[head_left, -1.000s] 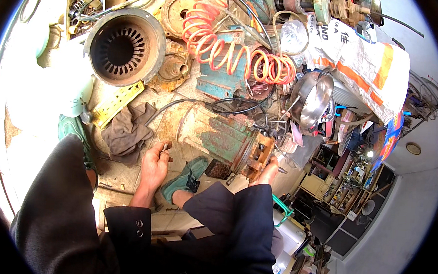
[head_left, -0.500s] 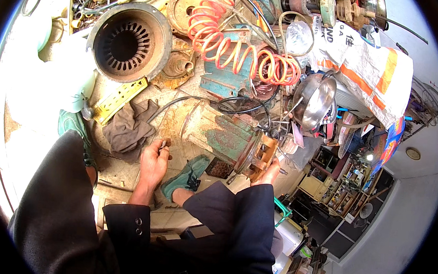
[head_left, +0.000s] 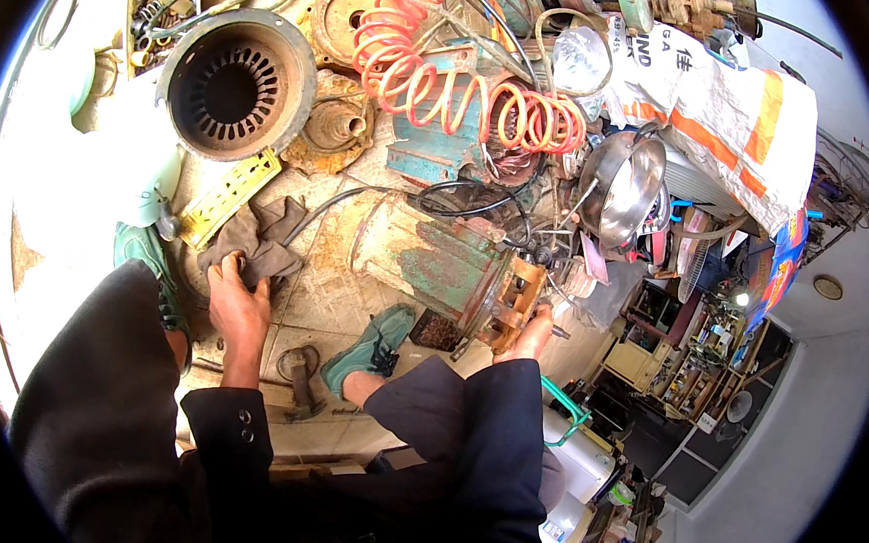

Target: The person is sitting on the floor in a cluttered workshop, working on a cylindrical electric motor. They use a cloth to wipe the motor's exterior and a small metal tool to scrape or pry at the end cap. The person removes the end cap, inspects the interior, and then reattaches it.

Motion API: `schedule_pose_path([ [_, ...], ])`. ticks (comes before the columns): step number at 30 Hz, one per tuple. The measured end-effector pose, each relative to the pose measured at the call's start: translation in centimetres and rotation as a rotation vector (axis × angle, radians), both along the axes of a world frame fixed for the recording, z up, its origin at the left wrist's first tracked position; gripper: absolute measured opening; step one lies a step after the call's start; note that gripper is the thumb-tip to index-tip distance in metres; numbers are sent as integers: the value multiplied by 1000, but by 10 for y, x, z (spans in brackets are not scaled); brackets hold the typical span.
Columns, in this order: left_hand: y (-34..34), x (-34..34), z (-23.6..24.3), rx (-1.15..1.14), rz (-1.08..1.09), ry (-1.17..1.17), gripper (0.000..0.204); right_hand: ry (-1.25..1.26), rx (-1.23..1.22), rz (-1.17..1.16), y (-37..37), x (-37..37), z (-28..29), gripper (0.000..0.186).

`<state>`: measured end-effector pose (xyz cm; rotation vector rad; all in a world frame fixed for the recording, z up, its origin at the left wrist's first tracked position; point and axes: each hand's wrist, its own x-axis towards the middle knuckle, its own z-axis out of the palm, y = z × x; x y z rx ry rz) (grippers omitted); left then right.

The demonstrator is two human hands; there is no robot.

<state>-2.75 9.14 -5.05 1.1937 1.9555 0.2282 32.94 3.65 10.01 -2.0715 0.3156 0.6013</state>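
My left hand is at the crumpled grey-brown rag on the floor, its curled fingers gripping the near edge. Beside the rag lies a perforated yellow metal strip. Further right, my right hand grips a rusty orange-brown metal box-like part on the end of a green, paint-worn electric motor. The motor lies on its side, and a black cable loops over it. Part of my right hand's grip is hidden behind the metal part.
A round slotted metal housing, a coiled orange air hose and a blue-green motor body crowd the far side. A steel bowl stands at right. A hammer-like tool lies near my shoe.
My left hand has moved left and away from me onto the rag, uncovering the hammer-like tool. My right hand stays on the rusty part. The view has shifted slightly.
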Motion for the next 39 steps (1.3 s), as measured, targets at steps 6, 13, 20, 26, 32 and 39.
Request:
schedule_pose_path([
  [6, -7, -12, -22, -53, -48, 34, 36, 21, 27, -14, -1, -2, -4, 37],
  [13, 1, -4, -9, 37, 27, 103, 40, 45, -5, 64, 0, -10, 7, 37],
  [20, -2, -4, -10, 100, 79, 107, 59, -86, 111, 32, -13, -4, -11, 44],
  [26, -3, -4, -13, 126, 123, 83, 70, -120, 212, 76, -25, 3, -18, 51],
  [32, 13, -4, 6, -79, 194, -1, 79, -183, 212, 143, -23, -2, -18, 48],
  [39, -4, -10, -18, 101, 146, 23, 54, -243, 200, 248, -25, -1, -16, 58],
])
